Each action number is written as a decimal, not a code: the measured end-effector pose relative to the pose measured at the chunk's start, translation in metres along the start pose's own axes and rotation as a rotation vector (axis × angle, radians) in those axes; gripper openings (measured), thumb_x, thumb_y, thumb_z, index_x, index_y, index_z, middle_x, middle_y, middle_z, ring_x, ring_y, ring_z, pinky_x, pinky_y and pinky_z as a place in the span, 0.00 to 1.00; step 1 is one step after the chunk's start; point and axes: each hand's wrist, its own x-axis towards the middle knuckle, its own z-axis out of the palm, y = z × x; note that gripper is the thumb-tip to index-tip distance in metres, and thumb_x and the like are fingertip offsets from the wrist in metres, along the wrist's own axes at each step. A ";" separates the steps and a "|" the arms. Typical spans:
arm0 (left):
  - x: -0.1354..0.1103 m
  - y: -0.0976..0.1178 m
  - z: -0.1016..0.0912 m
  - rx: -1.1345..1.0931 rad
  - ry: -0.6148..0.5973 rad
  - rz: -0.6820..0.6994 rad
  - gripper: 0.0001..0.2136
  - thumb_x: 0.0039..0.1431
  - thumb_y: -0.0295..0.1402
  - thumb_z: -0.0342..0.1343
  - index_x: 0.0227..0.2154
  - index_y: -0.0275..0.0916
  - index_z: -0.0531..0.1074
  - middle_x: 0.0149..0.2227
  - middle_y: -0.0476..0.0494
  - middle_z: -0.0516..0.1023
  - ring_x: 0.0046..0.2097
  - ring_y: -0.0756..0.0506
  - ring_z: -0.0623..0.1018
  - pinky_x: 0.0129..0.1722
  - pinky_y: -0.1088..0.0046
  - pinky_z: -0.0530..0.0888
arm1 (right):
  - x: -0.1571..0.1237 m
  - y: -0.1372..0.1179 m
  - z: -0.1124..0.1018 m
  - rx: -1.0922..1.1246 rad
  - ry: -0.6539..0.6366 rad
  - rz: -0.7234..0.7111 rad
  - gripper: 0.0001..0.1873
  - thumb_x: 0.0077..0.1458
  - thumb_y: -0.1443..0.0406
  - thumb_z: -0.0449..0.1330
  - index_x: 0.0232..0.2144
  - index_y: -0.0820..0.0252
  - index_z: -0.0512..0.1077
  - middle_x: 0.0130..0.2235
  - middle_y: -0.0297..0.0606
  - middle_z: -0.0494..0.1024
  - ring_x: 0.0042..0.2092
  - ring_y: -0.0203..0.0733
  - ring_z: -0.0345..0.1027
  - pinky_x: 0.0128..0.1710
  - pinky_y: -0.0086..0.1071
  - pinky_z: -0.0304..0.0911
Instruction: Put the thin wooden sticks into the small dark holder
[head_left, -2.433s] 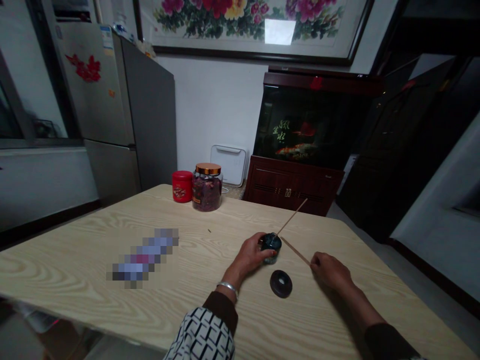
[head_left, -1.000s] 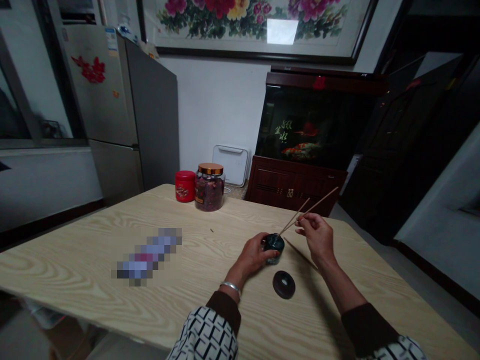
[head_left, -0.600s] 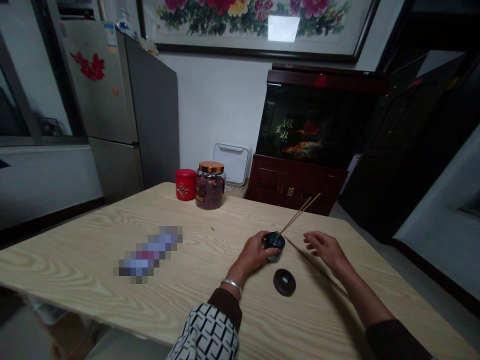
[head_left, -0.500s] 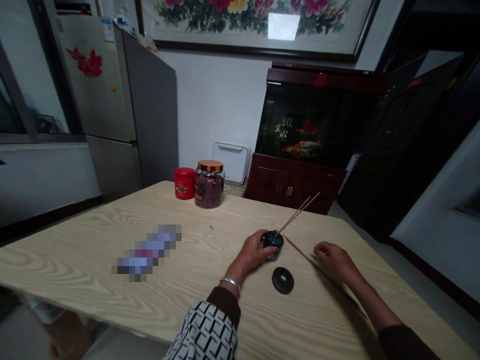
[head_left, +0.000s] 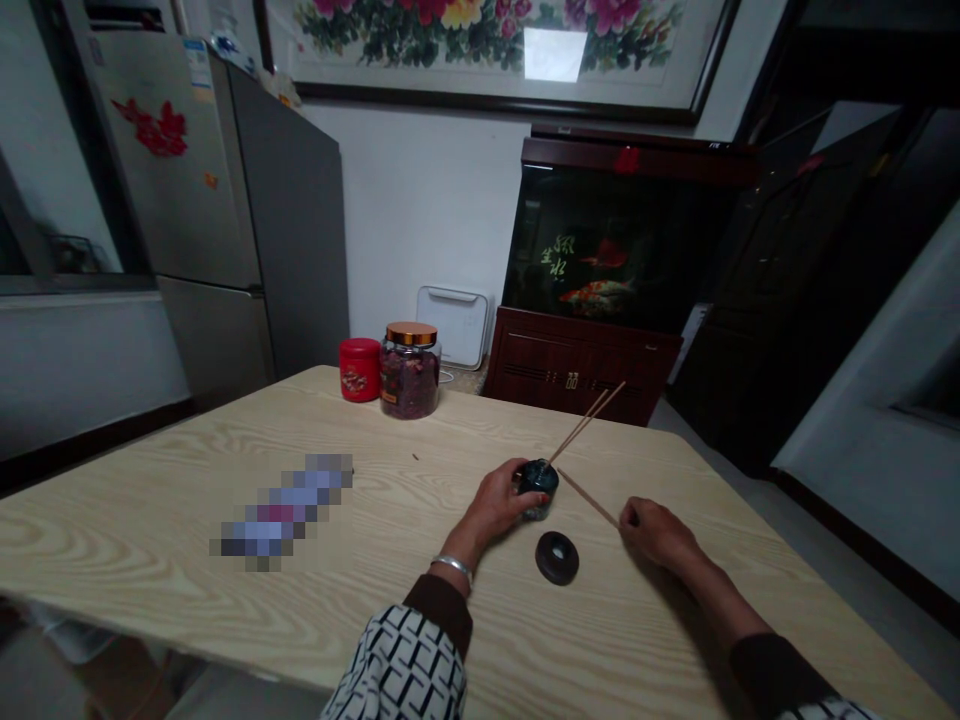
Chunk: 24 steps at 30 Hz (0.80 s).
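Left hand is clamped around a small dark teal pot, which sits just above the pale wooden table, its glossy side showing between the fingers. Two thin wooden sticks rise from the pot's top, tilted up and to the right, close together. A silver bangle circles the left wrist, below a dark cuff and a black-and-white patterned sleeve. Just below the pot lies a dark round disc with a pale centre, apart from both hands. A third stick slants from beside the pot to the right hand, whose curled fingers meet its end; whether they grip it, I cannot tell.

Further back, from left to right: a blurred-out object lies on the grainy tabletop, then a red tin and a glass jar with a copper lid, packed with dried reddish petals. Behind stand a steel fridge, a white box, and a fish tank on a wooden cabinet.
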 end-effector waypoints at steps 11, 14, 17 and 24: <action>0.000 0.001 0.001 -0.020 -0.001 0.015 0.25 0.48 0.37 0.64 0.49 0.37 0.70 0.44 0.39 0.77 0.43 0.43 0.76 0.45 0.67 0.72 | 0.001 0.003 -0.044 0.941 0.013 0.126 0.10 0.42 0.62 0.64 0.29 0.61 0.75 0.23 0.34 0.74 0.23 0.33 0.65 0.19 0.24 0.56; 0.000 0.002 0.001 -0.024 0.003 0.004 0.25 0.47 0.36 0.65 0.49 0.37 0.70 0.44 0.40 0.77 0.44 0.43 0.76 0.45 0.67 0.72 | -0.002 -0.015 -0.060 1.285 0.102 0.172 0.11 0.39 0.66 0.69 0.29 0.61 0.75 0.27 0.36 0.77 0.27 0.34 0.70 0.21 0.23 0.63; 0.000 0.003 0.001 -0.025 0.002 0.004 0.25 0.47 0.36 0.65 0.49 0.37 0.70 0.44 0.40 0.77 0.44 0.43 0.76 0.45 0.67 0.73 | -0.004 -0.039 -0.068 1.467 0.167 0.135 0.10 0.39 0.68 0.70 0.29 0.60 0.75 0.30 0.36 0.78 0.30 0.34 0.73 0.24 0.22 0.68; 0.001 0.003 0.001 -0.015 -0.005 0.027 0.23 0.48 0.36 0.64 0.48 0.37 0.70 0.42 0.41 0.77 0.42 0.44 0.76 0.42 0.69 0.73 | -0.003 -0.084 -0.067 1.516 0.300 -0.020 0.12 0.40 0.62 0.70 0.28 0.60 0.74 0.32 0.36 0.78 0.33 0.35 0.74 0.29 0.23 0.71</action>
